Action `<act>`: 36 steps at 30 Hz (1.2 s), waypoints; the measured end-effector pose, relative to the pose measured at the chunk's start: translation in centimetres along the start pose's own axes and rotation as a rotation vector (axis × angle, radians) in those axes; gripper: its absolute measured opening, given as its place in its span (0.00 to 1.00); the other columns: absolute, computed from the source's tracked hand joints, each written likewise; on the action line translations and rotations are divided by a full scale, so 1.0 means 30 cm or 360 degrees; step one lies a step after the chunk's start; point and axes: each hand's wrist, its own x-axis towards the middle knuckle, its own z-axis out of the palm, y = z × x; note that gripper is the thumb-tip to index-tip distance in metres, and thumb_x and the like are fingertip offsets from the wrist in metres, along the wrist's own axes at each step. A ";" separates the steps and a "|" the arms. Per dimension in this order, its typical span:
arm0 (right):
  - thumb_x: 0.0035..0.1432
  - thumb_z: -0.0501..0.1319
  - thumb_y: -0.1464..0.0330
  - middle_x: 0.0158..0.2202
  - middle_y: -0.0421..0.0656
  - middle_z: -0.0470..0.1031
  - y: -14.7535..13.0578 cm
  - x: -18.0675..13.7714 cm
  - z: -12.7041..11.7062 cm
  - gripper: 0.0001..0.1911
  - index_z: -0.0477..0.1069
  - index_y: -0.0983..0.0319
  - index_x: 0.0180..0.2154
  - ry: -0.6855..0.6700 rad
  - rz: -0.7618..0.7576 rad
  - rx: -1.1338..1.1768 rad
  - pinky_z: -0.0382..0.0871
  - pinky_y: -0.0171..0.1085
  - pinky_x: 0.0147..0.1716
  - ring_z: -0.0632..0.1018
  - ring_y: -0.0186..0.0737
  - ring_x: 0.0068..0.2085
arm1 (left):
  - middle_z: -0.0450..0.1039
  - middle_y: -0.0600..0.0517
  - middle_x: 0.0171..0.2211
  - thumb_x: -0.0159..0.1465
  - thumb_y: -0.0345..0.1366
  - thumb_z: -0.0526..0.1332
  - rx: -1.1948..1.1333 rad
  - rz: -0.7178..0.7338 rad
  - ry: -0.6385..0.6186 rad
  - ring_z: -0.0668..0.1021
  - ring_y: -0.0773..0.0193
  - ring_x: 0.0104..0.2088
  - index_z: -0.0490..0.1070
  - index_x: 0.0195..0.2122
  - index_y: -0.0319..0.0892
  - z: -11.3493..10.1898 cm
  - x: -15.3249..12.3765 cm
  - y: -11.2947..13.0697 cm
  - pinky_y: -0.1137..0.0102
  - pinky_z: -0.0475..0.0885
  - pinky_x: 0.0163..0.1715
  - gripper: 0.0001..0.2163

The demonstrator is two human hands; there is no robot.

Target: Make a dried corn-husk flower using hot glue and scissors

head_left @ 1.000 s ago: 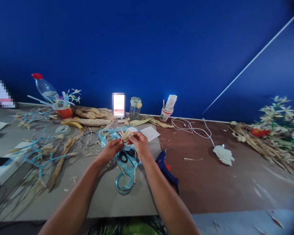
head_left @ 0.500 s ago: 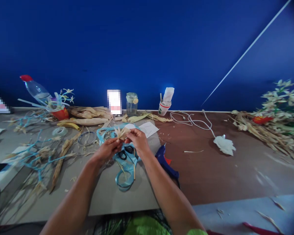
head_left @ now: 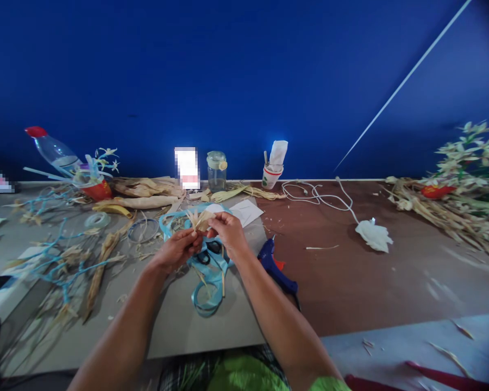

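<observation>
Between my two hands is a small fanned flower of pale dried husk [head_left: 199, 220], its pointed petals facing up and left. My left hand [head_left: 181, 247] pinches it low, near the base. The fingers of my right hand [head_left: 229, 232] close on its right side. Beneath the hands lies a loosely coiled light-blue ribbon [head_left: 219, 281]. Scissors with black handles [head_left: 204, 257] rest on the ribbon, partly hidden by my hands. To the right of my right forearm lies a blue glue gun [head_left: 275, 266] with an orange trigger.
Blue-wrapped branches [head_left: 67, 274] and dried husks [head_left: 146, 190] spread over the left. Behind stand a glass jar [head_left: 217, 172] and a paper cup [head_left: 272, 177]. A white cable [head_left: 321, 202] and crumpled tissue [head_left: 374, 235] lie right, before a bundle of husk flowers [head_left: 464, 201].
The husk flower's petals look more spread and turned upward. Both hands keep their pinch in nearly the same place. The view has shifted slightly.
</observation>
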 end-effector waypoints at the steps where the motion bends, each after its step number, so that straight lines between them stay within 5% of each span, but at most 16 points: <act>1: 0.43 0.62 0.66 0.12 0.33 0.67 0.001 0.000 -0.001 0.07 0.69 0.62 0.25 0.0000 -0.0005 -0.0002 0.61 0.29 0.20 0.68 0.29 0.15 | 0.58 0.55 0.21 0.57 0.37 0.63 0.0000 -0.0002 0.0006 0.62 0.73 0.21 0.69 0.25 0.37 0.000 0.000 0.001 0.76 0.59 0.22 0.09; 10: 0.45 0.61 0.64 0.15 0.32 0.66 0.002 0.009 -0.013 0.08 0.68 0.62 0.25 0.0145 -0.0143 -0.0035 0.58 0.29 0.19 0.66 0.28 0.16 | 0.58 0.56 0.21 0.55 0.38 0.64 -0.0061 0.0263 0.0269 0.62 0.73 0.21 0.74 0.35 0.34 -0.024 0.007 0.012 0.76 0.58 0.20 0.12; 13: 0.45 0.60 0.63 0.16 0.32 0.65 0.009 0.014 -0.017 0.09 0.67 0.62 0.24 0.0186 -0.0211 -0.0117 0.58 0.30 0.19 0.65 0.28 0.17 | 0.59 0.57 0.22 0.56 0.40 0.63 -0.0039 0.0680 0.0785 0.62 0.74 0.20 0.73 0.35 0.37 -0.047 0.016 0.034 0.77 0.56 0.19 0.12; 16: 0.47 0.59 0.62 0.15 0.32 0.62 0.024 0.019 -0.023 0.09 0.66 0.61 0.24 0.0183 -0.0272 -0.0267 0.57 0.30 0.18 0.64 0.29 0.16 | 0.58 0.58 0.20 0.58 0.42 0.59 0.0114 0.1135 0.1525 0.61 0.74 0.19 0.71 0.31 0.37 -0.084 0.023 0.060 0.77 0.54 0.18 0.11; 18: 0.47 0.59 0.61 0.15 0.32 0.61 0.037 0.023 -0.029 0.10 0.66 0.61 0.25 0.0192 -0.0289 -0.0380 0.55 0.30 0.17 0.63 0.29 0.16 | 0.57 0.58 0.20 0.60 0.43 0.56 0.0146 0.1312 0.1733 0.60 0.74 0.19 0.69 0.30 0.38 -0.103 0.022 0.074 0.76 0.55 0.18 0.12; 28: 0.51 0.56 0.62 0.14 0.34 0.66 0.029 0.029 -0.002 0.10 0.68 0.62 0.28 0.0229 -0.0325 -0.0834 0.59 0.31 0.21 0.65 0.31 0.17 | 0.61 0.56 0.21 0.64 0.38 0.50 0.0599 0.1439 0.1977 0.65 0.69 0.21 0.70 0.34 0.39 -0.107 -0.003 0.075 0.72 0.62 0.22 0.11; 33: 0.55 0.54 0.62 0.21 0.36 0.73 0.017 0.043 0.089 0.16 0.68 0.62 0.44 -0.0294 -0.0240 -0.0833 0.63 0.32 0.21 0.68 0.32 0.16 | 0.61 0.57 0.21 0.64 0.38 0.50 0.0560 0.1440 0.1997 0.65 0.70 0.21 0.70 0.34 0.39 -0.113 0.001 0.074 0.73 0.63 0.23 0.11; 36: 0.55 0.54 0.65 0.25 0.38 0.75 0.022 0.069 0.124 0.18 0.67 0.61 0.48 -0.0289 -0.0285 -0.1127 0.67 0.34 0.27 0.72 0.34 0.20 | 0.61 0.57 0.21 0.64 0.37 0.50 0.0549 0.1432 0.2017 0.66 0.71 0.21 0.70 0.35 0.39 -0.111 -0.002 0.078 0.73 0.64 0.24 0.11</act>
